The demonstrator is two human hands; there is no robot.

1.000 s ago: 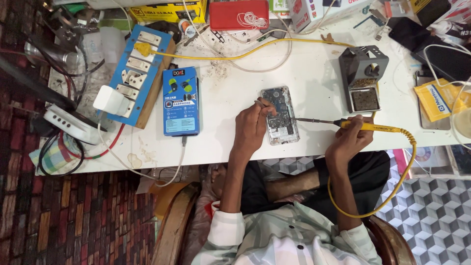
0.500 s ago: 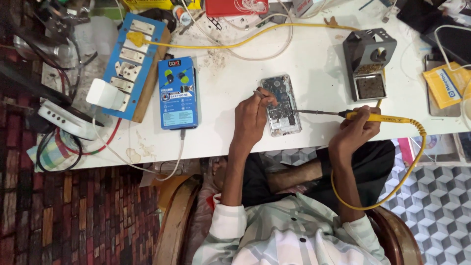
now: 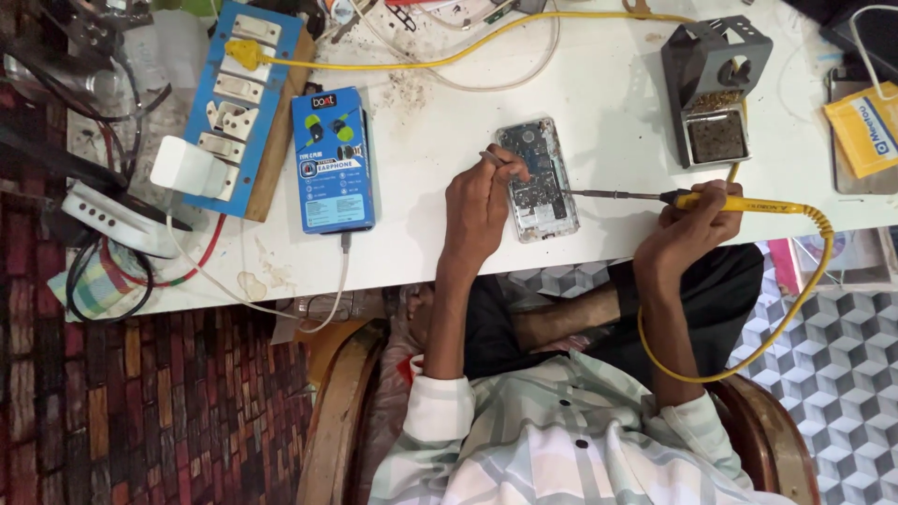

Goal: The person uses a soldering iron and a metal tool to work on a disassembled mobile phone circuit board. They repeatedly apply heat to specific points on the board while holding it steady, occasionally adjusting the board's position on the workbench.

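Note:
An opened phone (image 3: 541,178) with its circuit board exposed lies on the white table (image 3: 440,159) in front of me. My left hand (image 3: 479,206) rests on the phone's left edge and pinches thin metal tweezers (image 3: 496,159) whose tips point at the board. My right hand (image 3: 690,229) grips a yellow-handled soldering iron (image 3: 739,201); its thin tip (image 3: 599,194) reaches left to the phone's right edge. A yellow cord (image 3: 767,327) loops from the iron down past my lap.
A grey soldering-iron stand (image 3: 716,89) sits behind my right hand. A blue earphone box (image 3: 332,159) and a blue switch board (image 3: 234,103) lie to the left, with tangled cables (image 3: 122,234) at the table's left end. A yellow packet (image 3: 865,126) is at the far right.
The view has shifted downward and tightened slightly. Both hands stay at the phone; the iron tip remains at the phone's right edge and the tweezers at its upper left.

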